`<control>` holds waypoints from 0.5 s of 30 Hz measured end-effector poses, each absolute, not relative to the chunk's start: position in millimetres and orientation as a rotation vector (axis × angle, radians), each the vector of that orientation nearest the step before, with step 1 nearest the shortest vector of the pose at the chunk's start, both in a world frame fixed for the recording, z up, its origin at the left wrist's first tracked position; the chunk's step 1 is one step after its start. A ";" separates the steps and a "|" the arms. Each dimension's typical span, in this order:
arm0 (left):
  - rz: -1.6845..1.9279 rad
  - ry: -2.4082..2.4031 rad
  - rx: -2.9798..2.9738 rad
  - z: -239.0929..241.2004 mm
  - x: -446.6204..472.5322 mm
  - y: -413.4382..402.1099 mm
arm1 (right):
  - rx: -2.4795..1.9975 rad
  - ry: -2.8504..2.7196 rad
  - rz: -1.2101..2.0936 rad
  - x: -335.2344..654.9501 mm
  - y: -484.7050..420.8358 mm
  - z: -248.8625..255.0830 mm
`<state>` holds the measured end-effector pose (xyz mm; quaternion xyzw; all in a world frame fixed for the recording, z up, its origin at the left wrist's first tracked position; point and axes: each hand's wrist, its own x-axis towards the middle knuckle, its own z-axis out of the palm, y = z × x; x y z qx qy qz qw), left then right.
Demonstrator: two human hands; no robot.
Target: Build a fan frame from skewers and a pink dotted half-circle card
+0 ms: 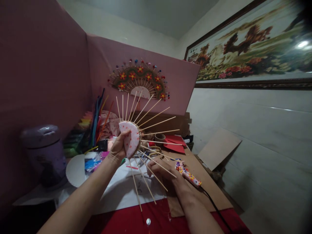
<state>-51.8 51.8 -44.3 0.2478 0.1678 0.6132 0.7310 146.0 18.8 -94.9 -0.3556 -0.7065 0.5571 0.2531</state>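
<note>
fingers (123, 139) of the left hand (119, 149) are closed narrow on the straight edge of a spotted half-disc (133, 140), holding it upright above the near middle of the tabletop, with thin wooden skewers (156, 117) fanning out from its curved rim, up, right and down. fingers (156, 163) of the right hand (168, 172) lie loosely apart and low over the white sheet (122, 191), under the lower skewers and holding nothing that shows. a flower-patterned glue gun (188, 175) sits just beside the back of that hand, its black cord (215, 206) running off the near edge; whether they touch i cannot tell. by the look of it the sticks are being set round the rim, and a further stick would need the disc held steady and the spacing kept even. at the left edge stands a purple lidded pot (44, 152), then pipe cleaners (97, 113) and bright scraps toward the back. a red cloth (136, 222) covers the near edge, brown card (202, 187) the right side, with a tape roll (159, 137) and red paper (175, 145) behind. a decorated fan (140, 81) hangs on the pink board (48, 65); to the right are a pale tiled wall (255, 130) and a framed picture (253, 48).
</note>
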 end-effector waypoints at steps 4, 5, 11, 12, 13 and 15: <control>1.345 0.368 0.540 -45.1 -50.9 52.7 | -0.941 -1.925 1.507 144.5 16.9 -92.6; 1.348 0.364 0.543 -45.6 -50.8 53.0 | -0.937 -1.928 1.502 144.6 16.4 -92.0; 1.324 0.367 0.546 -48.2 -49.2 54.3 | -0.982 -1.882 1.445 146.8 11.7 -89.1; 1.331 0.365 0.540 -48.1 -48.6 54.1 | -0.983 -1.872 1.450 147.5 11.8 -89.7; 1.339 0.364 0.534 -47.8 -47.9 53.9 | -0.982 -1.869 1.466 148.2 12.3 -90.6; 1.342 0.368 0.522 -47.0 -46.6 53.5 | -0.971 -1.857 1.527 149.3 14.4 -92.4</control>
